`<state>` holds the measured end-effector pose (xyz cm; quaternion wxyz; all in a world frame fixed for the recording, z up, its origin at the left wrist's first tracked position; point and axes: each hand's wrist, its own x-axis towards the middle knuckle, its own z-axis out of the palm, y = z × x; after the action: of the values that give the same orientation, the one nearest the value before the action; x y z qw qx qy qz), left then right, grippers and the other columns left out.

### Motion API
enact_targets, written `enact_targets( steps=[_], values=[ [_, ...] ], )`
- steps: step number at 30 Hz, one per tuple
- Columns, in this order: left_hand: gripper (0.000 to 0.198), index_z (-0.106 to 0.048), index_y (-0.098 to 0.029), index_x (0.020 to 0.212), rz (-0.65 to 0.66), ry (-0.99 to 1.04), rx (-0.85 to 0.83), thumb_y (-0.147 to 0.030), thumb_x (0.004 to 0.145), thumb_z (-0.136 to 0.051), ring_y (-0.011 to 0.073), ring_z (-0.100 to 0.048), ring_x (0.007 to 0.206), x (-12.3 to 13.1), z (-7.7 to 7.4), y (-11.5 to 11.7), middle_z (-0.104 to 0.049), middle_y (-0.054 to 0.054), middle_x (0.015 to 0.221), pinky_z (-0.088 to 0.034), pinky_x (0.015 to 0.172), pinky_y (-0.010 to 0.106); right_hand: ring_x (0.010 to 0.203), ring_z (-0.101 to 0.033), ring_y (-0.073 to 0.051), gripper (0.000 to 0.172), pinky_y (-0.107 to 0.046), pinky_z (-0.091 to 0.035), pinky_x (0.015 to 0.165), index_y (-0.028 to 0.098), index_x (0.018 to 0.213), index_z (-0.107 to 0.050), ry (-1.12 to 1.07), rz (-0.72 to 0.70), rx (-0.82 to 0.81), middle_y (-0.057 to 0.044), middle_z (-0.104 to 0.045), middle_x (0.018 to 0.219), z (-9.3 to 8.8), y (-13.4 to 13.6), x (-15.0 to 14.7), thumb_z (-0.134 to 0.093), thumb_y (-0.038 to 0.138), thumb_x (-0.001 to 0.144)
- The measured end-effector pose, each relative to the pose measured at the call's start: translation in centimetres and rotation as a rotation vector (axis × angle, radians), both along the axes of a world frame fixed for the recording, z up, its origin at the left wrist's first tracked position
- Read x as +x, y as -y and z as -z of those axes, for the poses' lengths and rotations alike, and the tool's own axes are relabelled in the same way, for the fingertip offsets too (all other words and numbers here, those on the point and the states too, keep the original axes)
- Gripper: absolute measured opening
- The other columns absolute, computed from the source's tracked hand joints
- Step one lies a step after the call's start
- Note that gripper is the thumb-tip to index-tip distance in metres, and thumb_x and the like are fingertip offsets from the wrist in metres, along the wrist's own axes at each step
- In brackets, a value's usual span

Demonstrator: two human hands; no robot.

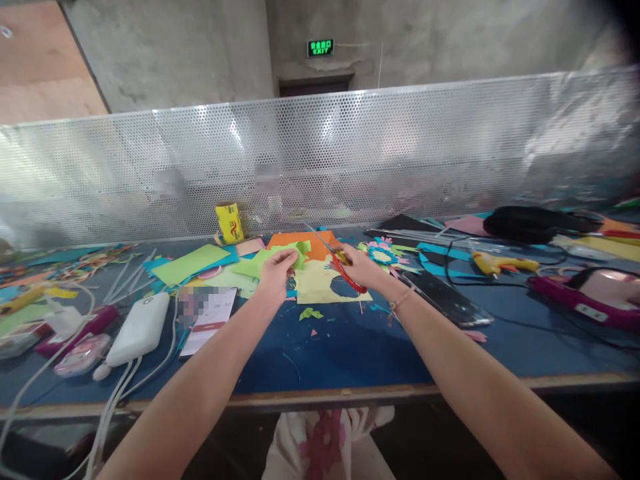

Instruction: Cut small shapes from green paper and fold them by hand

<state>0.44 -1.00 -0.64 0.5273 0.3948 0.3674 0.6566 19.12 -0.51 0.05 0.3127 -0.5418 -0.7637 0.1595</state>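
Observation:
My left hand (pixel 280 270) pinches a piece of bright green paper (pixel 302 252) above the middle of the blue table. In my right hand (pixel 357 263) is a pair of scissors (pixel 345 272) with red handles; the blades point up and to the left, toward the green paper. Under both hands lies a pale yellow sheet (pixel 315 285) with a round hole cut in it. Behind that sheet is orange paper (pixel 320 241). Small green scraps (pixel 311 313) lie just in front. A blue and pink paper flower (pixel 383 252) sits right of my right hand.
At left are a white power bank (pixel 139 328) with cables and a phone (pixel 210 327) with a lit screen. A dark phone (pixel 445 298), a yellow glue gun (pixel 493 264) and cords lie at right. A perforated metal panel (pixel 320 160) closes off the back.

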Motion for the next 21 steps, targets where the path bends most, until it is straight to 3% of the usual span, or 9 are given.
enact_targets(
  steps=[3, 9, 21],
  values=[
    [0.027, -0.062, -0.013, 0.068, -0.008, 0.020, 0.016, -0.026, 0.048, -0.074, 0.0063, -0.047, 0.052, 0.0, -0.2, 0.0, -0.056, -0.001, 0.059, -0.033, 0.048, 0.020, 0.065, -0.051, -0.014, 0.034, -0.025, -0.039, 0.057, 0.019, 0.098, -0.045, -0.107, -0.159, -0.095, -0.003, -0.054, 0.079, 0.3, 0.7, -1.0, -0.044, 0.046, 0.077],
    [0.020, -0.062, -0.013, 0.064, -0.045, 0.067, 0.047, -0.020, 0.048, -0.071, 0.0056, -0.045, 0.050, 0.0, -0.6, 0.3, -0.055, -0.002, 0.056, -0.033, 0.051, 0.021, 0.066, -0.045, -0.013, 0.031, -0.027, -0.038, 0.062, 0.019, 0.090, -0.045, -0.091, -0.335, -0.088, 0.000, -0.047, 0.073, 0.5, 1.7, -1.6, -0.044, 0.048, 0.078],
    [0.018, -0.060, -0.012, 0.065, -0.063, -0.025, 0.085, -0.021, 0.051, -0.068, 0.0078, -0.049, 0.052, 0.0, -0.4, 0.2, -0.056, 0.000, 0.058, -0.035, 0.052, 0.022, 0.065, -0.043, -0.012, 0.033, -0.026, -0.036, 0.061, 0.017, 0.091, -0.049, -0.153, -0.404, -0.140, -0.002, -0.049, 0.077, -0.6, 2.6, -2.0, -0.045, 0.048, 0.077]
  ],
)
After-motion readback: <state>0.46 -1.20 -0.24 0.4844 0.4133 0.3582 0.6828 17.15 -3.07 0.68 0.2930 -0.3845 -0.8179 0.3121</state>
